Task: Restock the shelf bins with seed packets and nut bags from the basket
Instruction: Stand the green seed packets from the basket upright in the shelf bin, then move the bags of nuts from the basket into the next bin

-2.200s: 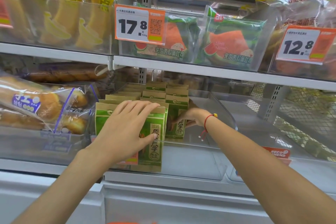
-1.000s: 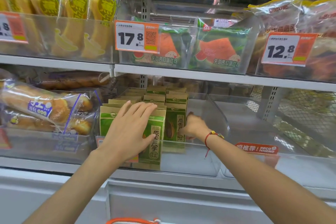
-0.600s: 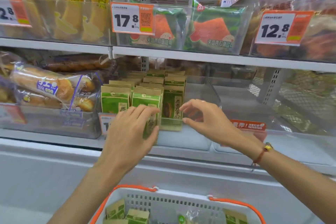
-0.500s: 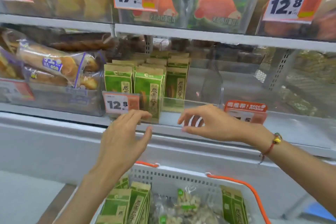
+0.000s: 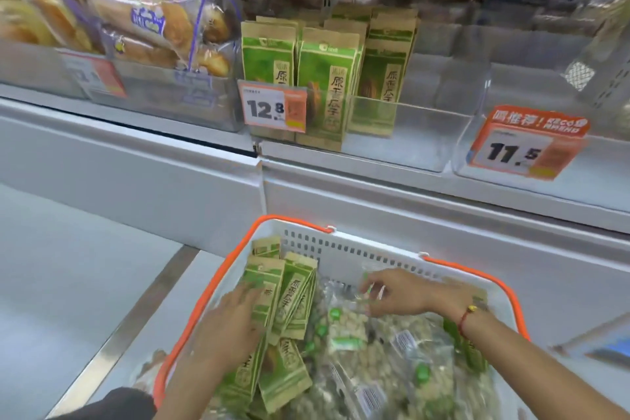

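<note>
Both hands down in the white plastic basket with orange handles (image 5: 341, 249), below the clear shelf bin (image 5: 409, 133).

Left hand (image 5: 235, 320) lies flat, fingers straight, on green-and-kraft seed packets (image 5: 293, 297); right hand (image 5: 399, 293) pinches a clear nut bag (image 5: 347, 320).

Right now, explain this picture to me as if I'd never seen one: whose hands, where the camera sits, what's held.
No machine here: a person wears a camera on the head, looking down at their own two hands. The left hand rests on green seed packets in the white basket with orange handles. The right hand pinches the top of a clear nut bag. Above, a clear shelf bin holds more upright seed packets behind a 12.8 price tag. Bread packs sit to the left.
</note>
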The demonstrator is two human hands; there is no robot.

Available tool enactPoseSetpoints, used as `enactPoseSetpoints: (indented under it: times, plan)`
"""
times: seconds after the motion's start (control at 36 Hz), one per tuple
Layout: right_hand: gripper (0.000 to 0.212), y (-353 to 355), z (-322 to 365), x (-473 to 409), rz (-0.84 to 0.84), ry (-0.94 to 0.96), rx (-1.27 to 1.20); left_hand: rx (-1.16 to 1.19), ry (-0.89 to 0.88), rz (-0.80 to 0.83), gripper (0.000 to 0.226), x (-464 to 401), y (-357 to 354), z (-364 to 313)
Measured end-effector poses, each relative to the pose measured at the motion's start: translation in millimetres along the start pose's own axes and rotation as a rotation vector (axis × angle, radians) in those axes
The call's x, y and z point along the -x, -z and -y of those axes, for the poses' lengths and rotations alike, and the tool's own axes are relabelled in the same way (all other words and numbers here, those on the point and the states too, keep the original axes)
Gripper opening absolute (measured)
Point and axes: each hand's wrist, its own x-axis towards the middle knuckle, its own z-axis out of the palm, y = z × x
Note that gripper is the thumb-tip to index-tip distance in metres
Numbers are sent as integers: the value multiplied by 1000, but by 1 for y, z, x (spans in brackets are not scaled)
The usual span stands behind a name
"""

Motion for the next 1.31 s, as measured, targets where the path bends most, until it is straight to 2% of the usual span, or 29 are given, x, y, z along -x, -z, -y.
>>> enactPoseSetpoints:
  times: [0.06,0.14,0.22,0.28,0.39,0.44,0.5,0.56,0.64,0.69,0.75,0.81,0.86,0.94,1.0,1.11,1.17,1.28,1.31]
  plan:
    - [52,-14,-3,-3,90,-5,44,-8,-7,12,68,5,-18,3]
    - [75,-36,-4,-5,249,9,115,-1,8,-52,72,9,-35,5]
    - [104,-63,-3,0,369,-10,300,-5,28,-105,72,9,-37,3]
    - [112,-82,1,6,317,-12,373,-3,50,-90,72,7,-36,0]
    - [93,-100,9,18,32,173,437,-10,56,-94,73,2,-29,-14]
    - [87,-92,9,21,-13,132,224,-27,30,-145,70,1,-26,-24]
    - [92,-77,8,26,16,19,-175,13,-31,-170,67,-1,-24,-35]
    - [89,-59,6,35,53,-67,-548,179,-77,-107,57,-4,-20,-48]
    - [64,-40,0,48,140,-85,-1090,630,7,203,40,-6,-8,-74]
    - [43,-34,0,53,148,-8,-1355,856,127,439,52,-5,0,-92]
    - [40,-31,1,54,124,30,-1524,1012,161,602,68,-2,6,-102]
    - [33,-31,3,55,76,28,-1510,1144,130,651,71,1,9,-109]
    - [26,-30,5,55,19,-4,-1411,1208,109,597,70,1,10,-112]
    - [45,-32,-1,50,-12,-35,-1253,1090,62,485,86,-1,9,-114]
    - [49,-33,-4,49,-61,-62,-1219,1047,59,422,91,-2,6,-115]
    - [40,-32,1,48,-153,-46,-1134,1136,136,255,70,-1,8,-120]
    - [49,-33,4,44,-246,-78,-1041,1165,154,234,67,-1,8,-121]
    - [56,-36,11,29,-277,-80,-981,1201,151,251,27,-1,9,-113]
    - [54,-36,15,25,-274,-73,-961,1194,151,246,27,-2,9,-107]
